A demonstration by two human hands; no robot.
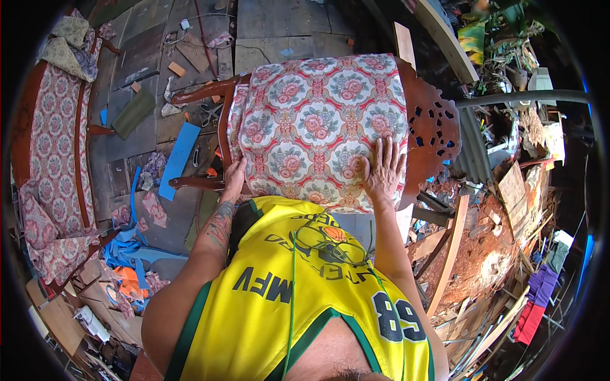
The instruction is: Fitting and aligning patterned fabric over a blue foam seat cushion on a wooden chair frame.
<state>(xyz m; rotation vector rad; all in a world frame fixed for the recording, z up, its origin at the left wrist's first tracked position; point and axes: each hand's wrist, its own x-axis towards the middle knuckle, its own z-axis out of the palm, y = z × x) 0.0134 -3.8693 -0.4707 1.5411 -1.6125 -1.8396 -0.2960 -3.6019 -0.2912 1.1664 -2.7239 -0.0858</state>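
Jersey (324, 286) is hanging nearest. My spread right hand (383, 171) is touching likely soft fabric (321, 124), best held edgewise; grip is looking unclear on my left hand (234, 180).

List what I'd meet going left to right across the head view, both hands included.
Floral-covered long seat → dark green piece → blue strip → left hand → right hand, flat on the floral fabric → pierced wooden crest → purple cloth.
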